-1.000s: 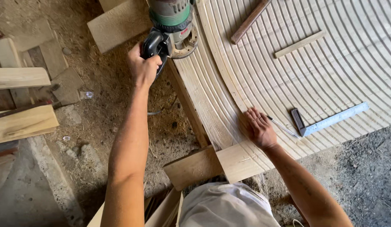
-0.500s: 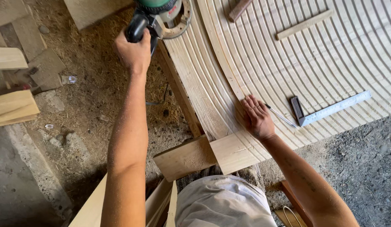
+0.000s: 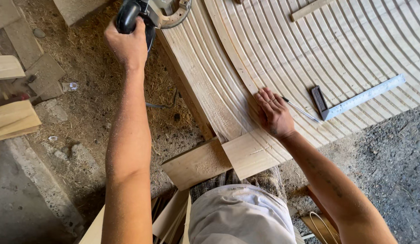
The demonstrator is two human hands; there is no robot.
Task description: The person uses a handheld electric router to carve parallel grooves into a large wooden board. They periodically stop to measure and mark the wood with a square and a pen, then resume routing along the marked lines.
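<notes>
The wooden panel (image 3: pixel 309 54) lies flat across its supports, and most of its face already bears curved grooves cut side by side, sweeping from the top of the view toward the near edge; the outermost band (image 3: pixel 198 77) along the left edge looks smooth and ungrooved, so I judge the routing far along with only that strip left; the power router (image 3: pixel 151 11) sits at the far left corner of the panel, half out of view, its base on the wood; the left hand (image 3: pixel 127 43) is clenched round the router's black handle, arm stretched forward; the right hand (image 3: pixel 274 113) lies open and flat on the grooved surface near the front edge, pressing it down, grasping nothing; just beside its fingers lies a pencil (image 3: pixel 300 110), and past that a metal try square (image 3: pixel 354 97) rests on the grooves; a short board (image 3: pixel 196 162) juts out under the near corner; sawdust covers the floor (image 3: pixel 92 104) at the left, where offcuts (image 3: pixel 13 119) lie.
</notes>
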